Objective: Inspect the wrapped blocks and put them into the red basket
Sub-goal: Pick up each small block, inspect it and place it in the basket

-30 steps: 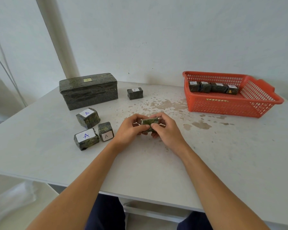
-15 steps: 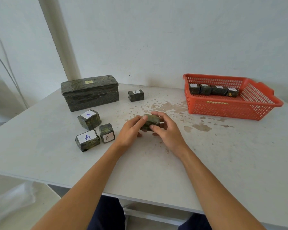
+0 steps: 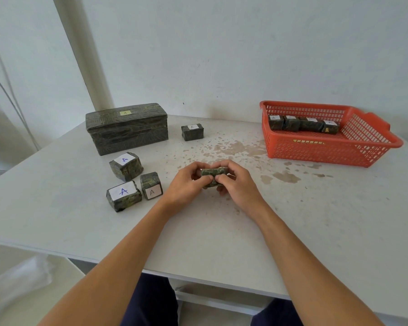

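Observation:
A small dark green wrapped block (image 3: 213,173) sits between both hands just above the table's middle. My left hand (image 3: 186,184) pinches its left end and my right hand (image 3: 237,184) grips its right end. Three labelled blocks lie to the left: one (image 3: 126,166), one (image 3: 124,195) and one (image 3: 151,185). Another small block (image 3: 192,132) stands farther back. The red basket (image 3: 327,151) at the right rear holds several wrapped blocks (image 3: 303,123) in a row along its far wall.
A large wrapped box (image 3: 126,128) stands at the left rear of the white table (image 3: 316,220). Brown stains mark the table between my hands and the basket. A white wall and a pillar (image 3: 85,55) rise behind.
The block has been turned between my fingers, its long side now facing up. Both hands stayed in nearly the same spot.

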